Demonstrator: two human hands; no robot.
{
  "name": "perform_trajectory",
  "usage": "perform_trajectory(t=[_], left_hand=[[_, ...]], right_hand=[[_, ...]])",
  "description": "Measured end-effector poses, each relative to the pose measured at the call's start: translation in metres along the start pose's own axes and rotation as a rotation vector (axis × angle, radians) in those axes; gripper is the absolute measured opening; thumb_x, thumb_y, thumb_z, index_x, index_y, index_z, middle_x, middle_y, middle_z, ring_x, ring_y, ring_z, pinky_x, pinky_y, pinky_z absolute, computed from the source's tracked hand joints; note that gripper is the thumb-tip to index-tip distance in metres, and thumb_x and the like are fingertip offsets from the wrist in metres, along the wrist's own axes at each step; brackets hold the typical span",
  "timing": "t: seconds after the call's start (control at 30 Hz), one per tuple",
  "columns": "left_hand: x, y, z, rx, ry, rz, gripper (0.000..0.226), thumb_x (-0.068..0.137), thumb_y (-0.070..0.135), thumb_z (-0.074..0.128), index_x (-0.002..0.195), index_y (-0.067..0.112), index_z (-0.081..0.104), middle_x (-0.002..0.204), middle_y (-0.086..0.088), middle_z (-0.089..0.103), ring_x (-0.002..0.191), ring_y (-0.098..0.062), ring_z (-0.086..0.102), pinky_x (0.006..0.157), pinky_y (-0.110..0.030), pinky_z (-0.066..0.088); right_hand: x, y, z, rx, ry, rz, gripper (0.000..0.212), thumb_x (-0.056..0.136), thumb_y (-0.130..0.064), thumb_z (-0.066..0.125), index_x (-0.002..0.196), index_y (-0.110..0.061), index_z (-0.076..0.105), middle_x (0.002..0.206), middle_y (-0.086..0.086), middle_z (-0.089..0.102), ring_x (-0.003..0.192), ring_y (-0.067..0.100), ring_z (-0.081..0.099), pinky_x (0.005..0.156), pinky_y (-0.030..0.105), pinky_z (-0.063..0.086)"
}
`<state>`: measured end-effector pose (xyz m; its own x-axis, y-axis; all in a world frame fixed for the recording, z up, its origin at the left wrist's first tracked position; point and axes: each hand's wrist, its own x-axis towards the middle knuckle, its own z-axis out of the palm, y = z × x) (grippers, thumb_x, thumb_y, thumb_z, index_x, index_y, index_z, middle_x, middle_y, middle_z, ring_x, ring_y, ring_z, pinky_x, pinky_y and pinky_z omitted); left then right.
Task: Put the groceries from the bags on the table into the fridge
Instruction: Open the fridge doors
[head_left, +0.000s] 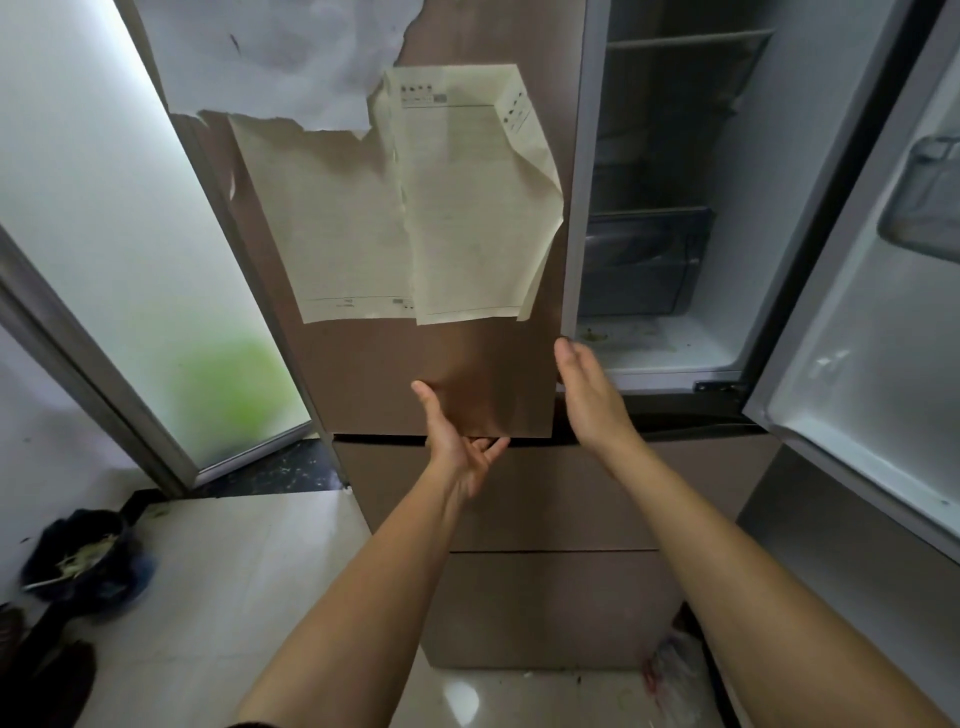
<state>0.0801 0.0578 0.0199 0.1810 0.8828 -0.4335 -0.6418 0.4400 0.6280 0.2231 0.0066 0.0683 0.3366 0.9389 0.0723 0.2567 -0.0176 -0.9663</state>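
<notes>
Left hand (457, 447) curls its fingers under the closed left door (363, 374) of the fridge (545, 499). The right hand (587, 400), fingers straight, touches that door's edge. The right door (857, 364) already stands open. This looks like the opening step, with the groceries out of view. Next, pull the left door outward.

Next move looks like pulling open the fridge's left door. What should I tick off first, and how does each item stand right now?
1. Right door open: ok, it is swung wide.
2. Left door open: not ok, it looks closed.
3. Left hand has a hold on the left door: ok, its fingers hook under the bottom edge.
4. Right hand placed to help: ok, its straight fingers reach the left door's free edge.
5. Groceries in hand: not ok, neither hand holds any.
6. Papers on the left door secure: cannot tell; one corner curls away.
</notes>
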Motion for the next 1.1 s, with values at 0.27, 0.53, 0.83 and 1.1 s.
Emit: perform_trajectory(t=[0.27, 0.53, 0.83, 1.1], left_hand=[[0.008, -0.002, 0.009, 0.079, 0.084, 0.077, 0.137, 0.036, 0.102, 0.047, 0.151, 0.030, 0.033, 0.145, -0.012, 0.051, 0.129, -0.040, 0.050, 0.084, -0.055, 0.055], [-0.012, -0.011, 0.002, 0.102, 0.157, 0.147, 0.127, 0.042, 0.105, 0.041, 0.145, 0.030, 0.041, 0.141, -0.005, 0.055, 0.128, -0.036, 0.052, 0.095, -0.060, 0.050], [-0.084, 0.021, -0.078, 0.416, 0.241, 0.122, 0.094, 0.070, 0.091, 0.050, 0.129, 0.018, 0.062, 0.126, -0.013, 0.065, 0.121, -0.039, 0.057, 0.104, -0.058, 0.045], [-0.169, 0.073, -0.126, 0.500, 0.292, 0.527, 0.058, 0.088, 0.063, 0.058, 0.134, 0.028, 0.057, 0.129, -0.002, 0.066, 0.121, -0.026, 0.061, 0.102, -0.054, 0.048]], right_hand=[[0.041, -0.006, 0.013, -0.092, -0.099, -0.097, 0.100, 0.085, -0.082, 0.038, 0.161, -0.025, 0.007, 0.166, 0.003, 0.022, 0.151, 0.024, 0.024, 0.122, 0.050, 0.023], [0.008, 0.012, 0.021, -0.101, 0.032, -0.276, 0.075, 0.097, -0.061, 0.046, 0.158, -0.036, 0.012, 0.162, 0.004, 0.019, 0.147, 0.025, 0.025, 0.116, 0.035, 0.023], [-0.050, 0.017, 0.035, -0.034, 0.275, -0.991, 0.062, 0.090, -0.064, 0.050, 0.129, -0.017, 0.041, 0.130, 0.010, 0.035, 0.123, 0.025, 0.040, 0.097, 0.041, 0.041], [-0.097, -0.030, 0.097, -0.061, -0.059, -0.848, 0.090, 0.087, -0.076, 0.033, 0.146, -0.008, 0.042, 0.147, 0.013, 0.047, 0.136, 0.030, 0.046, 0.108, 0.061, 0.032]])
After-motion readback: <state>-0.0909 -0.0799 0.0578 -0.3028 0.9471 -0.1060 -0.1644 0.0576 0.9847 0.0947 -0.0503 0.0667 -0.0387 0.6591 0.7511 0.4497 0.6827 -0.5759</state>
